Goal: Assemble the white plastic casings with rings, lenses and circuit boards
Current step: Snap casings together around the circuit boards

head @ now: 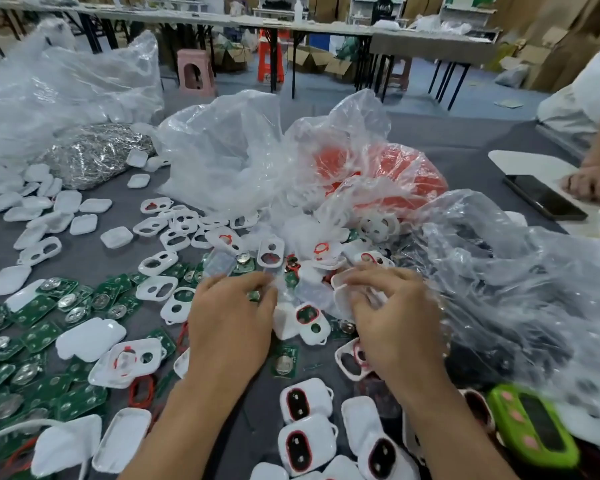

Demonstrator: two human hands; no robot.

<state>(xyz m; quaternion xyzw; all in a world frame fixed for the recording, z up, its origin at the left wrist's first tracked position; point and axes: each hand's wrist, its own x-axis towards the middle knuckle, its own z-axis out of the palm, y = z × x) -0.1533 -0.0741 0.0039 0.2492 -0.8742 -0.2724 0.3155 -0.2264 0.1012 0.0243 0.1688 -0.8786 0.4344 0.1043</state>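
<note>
1. Nearest, at the bottom centre of the frame, closed casings (307, 445) lie face up on the grey table (250, 410). They are glossy white rounded rectangles, each with a red ring round a dark oval window. A lime-green gadget (534, 424) with pink buttons sits at the lower right.
2. Just above, both hands work in the heap at mid-frame. The right hand (392, 323) has its grip curled round a white casing (342, 289), a thin hollow shell. The left hand (229, 327) bends its fingers down onto the pile. Something small and green shows at the fingertips, but I cannot tell whether the grip has hold of it.
3. I take this for the picking stage: one shell in hand, its insert being fetched. The next move probably calls for a fine pinch, and for squaring the part to the shell's cut-outs before pressing it home.
4. Left of the hands, green circuit boards (42, 334) overlap; they are flat and stiff, each carrying a shiny coin cell. Thin red rings (141, 391) look rubbery, and white face plates (156, 289) with two holes lie among them.
5. Beyond, crinkled clear plastic bags (222, 161) slump on the table. One bag (388, 168) holds red parts, and a silvery heap (97, 157) sits at upper left.
6. Far right, another person's hand (589, 183) rests by a dark phone (542, 197); a pink stool (195, 72) stands at the top.
</note>
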